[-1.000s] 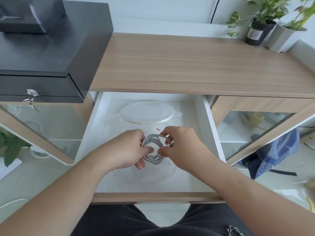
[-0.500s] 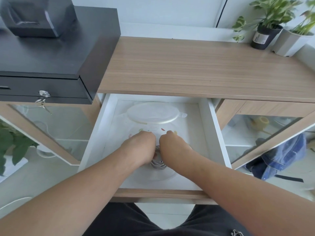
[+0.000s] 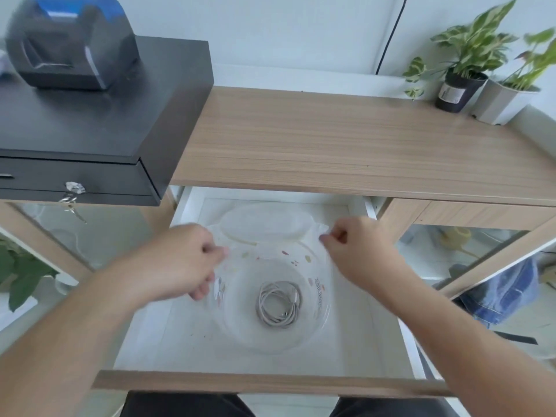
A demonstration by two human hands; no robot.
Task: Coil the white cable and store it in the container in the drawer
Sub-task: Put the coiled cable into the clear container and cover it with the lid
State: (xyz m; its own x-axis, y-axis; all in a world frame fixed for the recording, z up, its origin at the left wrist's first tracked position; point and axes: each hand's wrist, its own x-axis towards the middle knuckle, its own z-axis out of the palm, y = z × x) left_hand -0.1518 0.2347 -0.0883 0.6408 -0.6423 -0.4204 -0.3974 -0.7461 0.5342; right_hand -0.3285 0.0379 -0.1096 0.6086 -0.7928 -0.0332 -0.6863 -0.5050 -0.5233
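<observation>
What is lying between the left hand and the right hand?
In the head view, the clear lid lies between the left hand and right hand.

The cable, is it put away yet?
Nearly. The cable lies coiled in the clear bowl in the drawer. Both hands, left and right, are empty beside the lid, which is off. Lidding the bowl and shutting the drawer may remain.

Left hand (image 3: 177,260) motion-blurred, fingertips hidden behind clear container (image 3: 319,299) rim; unclear if touching. Lid (image 3: 261,224) far edge hidden under desktop (image 3: 346,145). Printer (image 3: 69,43) blurred, cropped at top edge.
</observation>
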